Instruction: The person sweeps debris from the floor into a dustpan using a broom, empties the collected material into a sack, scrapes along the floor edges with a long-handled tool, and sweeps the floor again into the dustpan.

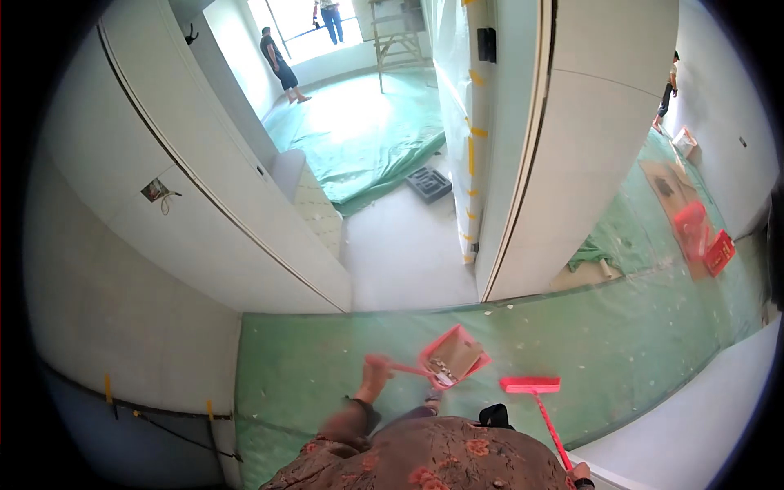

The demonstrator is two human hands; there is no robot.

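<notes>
My left hand (376, 377) is closed round the handle of a pink dustpan (483, 359), held out in front of my body. Inside the dustpan lie a brown flat piece and some pale debris. Down at the lower right, my right hand (580, 471) grips the red handle of a broom (531, 385). Its pink-red head is low over the green floor sheet, to the right of the dustpan. I cannot tell whether the bristles touch the sheet. My patterned brown clothing fills the bottom middle.
Green protective sheeting (327, 351) covers the floor, with a few white scraps. Ahead, a doorway between white walls holds a dark grey moulded block (429, 184). People stand in the far room and the right passage. Red items (719, 253) and cardboard (665, 192) lie at right.
</notes>
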